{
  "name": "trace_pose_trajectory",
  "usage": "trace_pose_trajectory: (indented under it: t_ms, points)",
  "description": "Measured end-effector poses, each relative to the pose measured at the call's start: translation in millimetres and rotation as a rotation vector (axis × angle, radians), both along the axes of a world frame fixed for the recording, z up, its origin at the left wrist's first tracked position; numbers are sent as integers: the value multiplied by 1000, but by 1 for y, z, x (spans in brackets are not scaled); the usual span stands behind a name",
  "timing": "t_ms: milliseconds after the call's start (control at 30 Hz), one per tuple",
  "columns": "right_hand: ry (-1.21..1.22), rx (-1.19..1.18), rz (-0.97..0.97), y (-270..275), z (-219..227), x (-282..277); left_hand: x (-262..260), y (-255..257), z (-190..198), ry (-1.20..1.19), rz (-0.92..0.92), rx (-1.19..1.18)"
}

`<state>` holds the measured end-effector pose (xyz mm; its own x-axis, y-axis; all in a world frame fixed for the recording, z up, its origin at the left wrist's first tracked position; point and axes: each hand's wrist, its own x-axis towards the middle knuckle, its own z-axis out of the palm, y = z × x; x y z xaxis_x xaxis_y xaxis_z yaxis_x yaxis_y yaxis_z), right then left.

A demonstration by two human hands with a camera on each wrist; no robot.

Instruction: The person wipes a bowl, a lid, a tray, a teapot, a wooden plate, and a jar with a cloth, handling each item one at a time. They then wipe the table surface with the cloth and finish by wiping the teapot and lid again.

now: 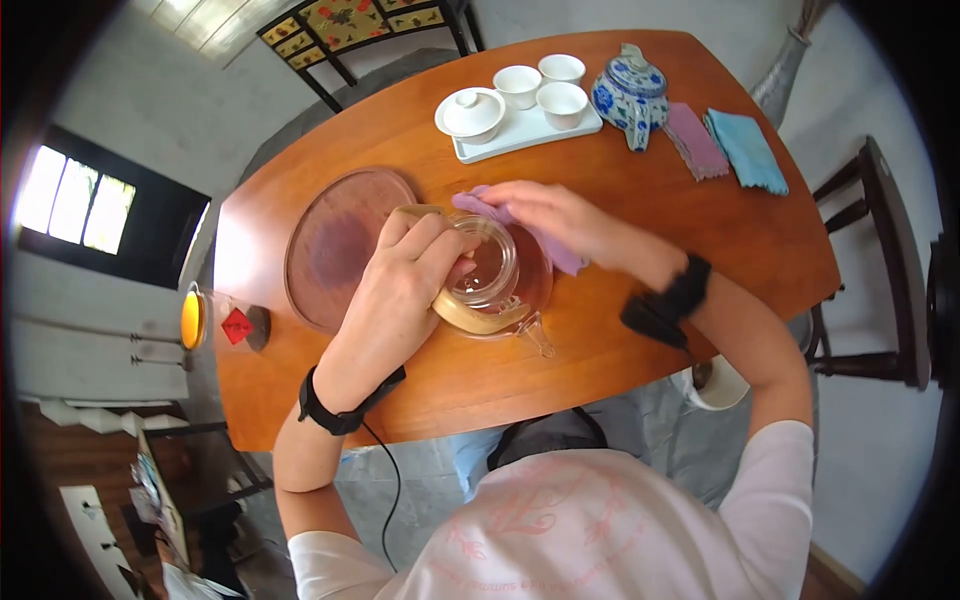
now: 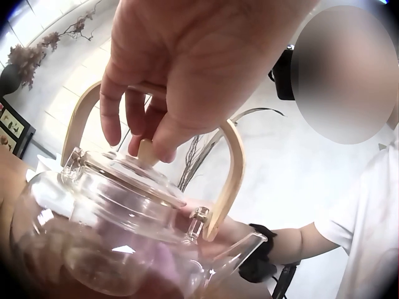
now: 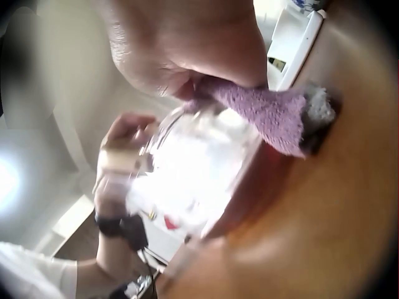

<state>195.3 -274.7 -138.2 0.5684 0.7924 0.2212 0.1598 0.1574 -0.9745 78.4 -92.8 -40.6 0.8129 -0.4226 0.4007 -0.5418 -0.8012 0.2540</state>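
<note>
While the left hand (image 1: 402,268) pinches the wooden knob (image 2: 147,151) of the lid (image 2: 128,167), I see the glass teapot (image 2: 103,249) directly beneath it; the right hand (image 1: 572,222) holds a purple cloth (image 3: 268,115) under its palm, beside the pot.

Your left hand (image 2: 187,68) pinching pale wooden knob (image 2: 146,151), clear round glass lid (image 2: 118,164) beneath, bulbous transparent glass teapot (image 2: 106,215) under lid, arched pale wooden handle (image 2: 235,168), clear glass spout (image 2: 240,254), your black-banded right wrist (image 2: 262,242) behind

A window (image 1: 75,200) glows at left while glare bleaches the teapot (image 3: 187,169).
</note>
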Motion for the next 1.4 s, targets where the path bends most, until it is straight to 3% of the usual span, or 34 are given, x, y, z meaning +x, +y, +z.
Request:
trace_pose_trajectory:
  t_ms: [33, 133, 233, 433, 500, 633, 700, 733, 867, 933, 967, 1033, 1100, 1200, 1233, 1300, 1333, 1400]
  points:
    - [342, -34, 153, 9, 14, 11, -1, 1, 0, 11, -9, -2]
    - [476, -157, 256, 42, 19, 37, -2, 3, -3, 9, -2, -10]
    - [538, -361, 212, 56, 22, 39, -4, 4, -5, 52, 41, -2]
    - [663, -74, 185, 4, 18, -4, -4, 6, -7, 26, 36, -10]
    - [599, -3, -48, -15, 20, -37, -4, 7, -8, 12, 32, -14]
    - [363, -82, -229, -39, 13, -107, -3, 7, -7, 20, 15, -5]
    - [-338, -203, -322, -39, 10, -123, -2, 7, -8, 18, 5, -3]
    - [-229, -98, -332, -32, 10, -120, -2, 7, -8, 13, 2, -2]
    - [-260, -6, -293, -6, 2, -54, -1, 7, -9, -9, 5, -9]
    - [70, 44, -96, 8, 4, -23, -2, 7, -9, -38, 1, 19]
    - [70, 45, -94, 11, 7, -11, -1, 7, -10, -39, 3, 20]
    - [646, 0, 121, 14, 10, 4, 0, 7, -9, -37, -11, 6]
    - [687, 15, 87, 12, 10, -2, -1, 6, -7, -12, -2, 4]
    - [598, 61, -152, -4, 9, -39, -1, 6, -7, 9, 6, -9]
    - [599, 60, -153, -10, 9, -56, -1, 6, -7, 6, 2, -12]
    - [502, -74, -445, -22, 10, -92, -1, 6, -6, 14, -1, -10]
    - [503, -73, -448, -25, -1, -105, -1, 6, -5, 19, -3, -7]
    - [-84, -65, -634, -26, -25, -125, -1, 6, -6, 21, -8, 5]
